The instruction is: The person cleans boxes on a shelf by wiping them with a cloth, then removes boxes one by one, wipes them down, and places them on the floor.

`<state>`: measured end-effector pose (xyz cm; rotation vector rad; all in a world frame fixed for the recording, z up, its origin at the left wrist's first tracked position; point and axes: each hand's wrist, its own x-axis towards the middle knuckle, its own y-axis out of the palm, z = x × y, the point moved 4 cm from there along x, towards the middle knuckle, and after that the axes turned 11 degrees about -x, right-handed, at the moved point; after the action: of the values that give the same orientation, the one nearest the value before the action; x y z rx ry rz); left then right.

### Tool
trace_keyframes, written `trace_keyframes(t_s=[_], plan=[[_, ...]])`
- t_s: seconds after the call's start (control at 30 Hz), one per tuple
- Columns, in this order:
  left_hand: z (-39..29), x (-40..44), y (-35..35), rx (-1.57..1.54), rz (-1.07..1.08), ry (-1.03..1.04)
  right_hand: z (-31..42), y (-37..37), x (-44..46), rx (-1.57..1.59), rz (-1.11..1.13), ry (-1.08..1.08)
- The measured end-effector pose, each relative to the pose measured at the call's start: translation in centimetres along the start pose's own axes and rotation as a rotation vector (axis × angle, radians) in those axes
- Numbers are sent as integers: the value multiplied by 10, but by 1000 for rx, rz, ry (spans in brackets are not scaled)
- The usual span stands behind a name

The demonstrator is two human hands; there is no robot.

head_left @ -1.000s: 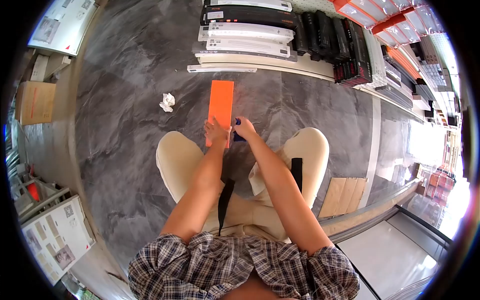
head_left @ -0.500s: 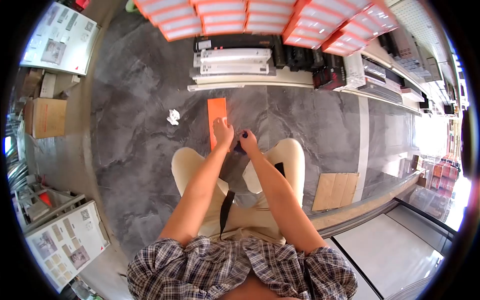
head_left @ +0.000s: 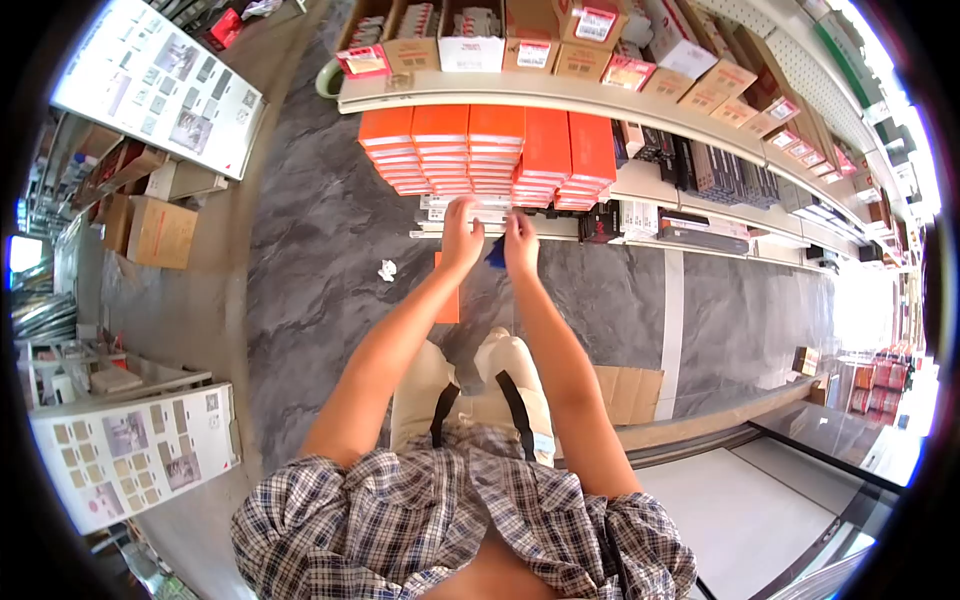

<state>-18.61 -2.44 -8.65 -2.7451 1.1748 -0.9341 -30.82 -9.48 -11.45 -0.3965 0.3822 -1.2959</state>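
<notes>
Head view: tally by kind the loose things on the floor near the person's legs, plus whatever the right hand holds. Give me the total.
Orange box: 1, partly hidden by the left arm
Crumpled white paper: 1
Flattened cardboard: 1
Dark blue item in the right hand: 1
Total: 4

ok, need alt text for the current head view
A person's left hand and right hand are held out before stacks of orange boxes on shelving, the right gripping something dark blue. Partly hidden by the left forearm, another orange box lies on the marbled floor near crumpled white paper.
</notes>
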Motion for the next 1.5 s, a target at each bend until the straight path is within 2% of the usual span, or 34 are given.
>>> trace_keyframes(t_s=[0.03,0.1,0.17,0.2,0.37,0.4,0.43,0.53,0.63,0.67,0.7,0.77,0.8,0.87,0.9,1.0,1.1,1.17,1.23,1.27,1.3,1.33,1.37,1.4,1.43,1.47,1.5], plan=[[-14,19,-5,-12,6,19,20,-11,11,46,-96,-111],[-29,55,-12,28,-8,4,50,-28,44,-75,-158,-151],[-34,67,-22,67,-15,-13,60,-32,70,-204,-113,-195],[-29,70,-27,50,8,-46,72,-33,75,-288,-144,-180],[-12,84,-45,21,123,-116,132,-29,91,-555,52,-45],[-10,87,-49,23,127,-115,140,-23,93,-621,126,20],[-7,89,-55,21,132,-111,143,-15,96,-618,120,24],[-6,115,-65,48,170,-40,142,16,128,-875,162,62],[13,129,-85,-38,247,-87,145,30,137,-941,126,159],[12,134,-92,57,253,50,148,34,138,-1009,113,166],[14,138,-97,54,264,53,149,35,138,-1005,110,177],[28,145,-98,-119,332,-119,149,32,143,-1008,108,192],[31,145,-100,-125,342,-114,145,32,144,-1019,94,179],[33,152,-97,9,373,35,146,30,150,-1039,101,183],[36,152,-94,6,378,35,145,29,148,-1061,129,186],[39,160,-77,46,392,53,136,16,161,-1067,131,207],[27,152,-50,7,449,-70,129,-3,151,-1072,141,189],[19,149,-19,-113,432,-246,127,-11,136,-1040,129,200],[49,144,34,-150,475,-211,129,-20,130,-961,179,193],[50,141,52,-49,441,-279,130,-25,127,-848,92,188],[51,136,67,53,410,-352,110,-26,133,-856,97,190],[59,131,80,159,471,-494,78,-22,146,-709,58,148],[49,128,85,158,470,-503,59,-24,159,-560,20,106],[31,130,81,220,365,-483,53,-28,167,-339,211,216],[12,132,75,284,258,-460,52,-31,167,-342,218,215],[5,135,78,384,331,-548,52,-29,173,-306,243,187],[5,134,82,385,324,-551,56,-29,171,-265,261,148]])
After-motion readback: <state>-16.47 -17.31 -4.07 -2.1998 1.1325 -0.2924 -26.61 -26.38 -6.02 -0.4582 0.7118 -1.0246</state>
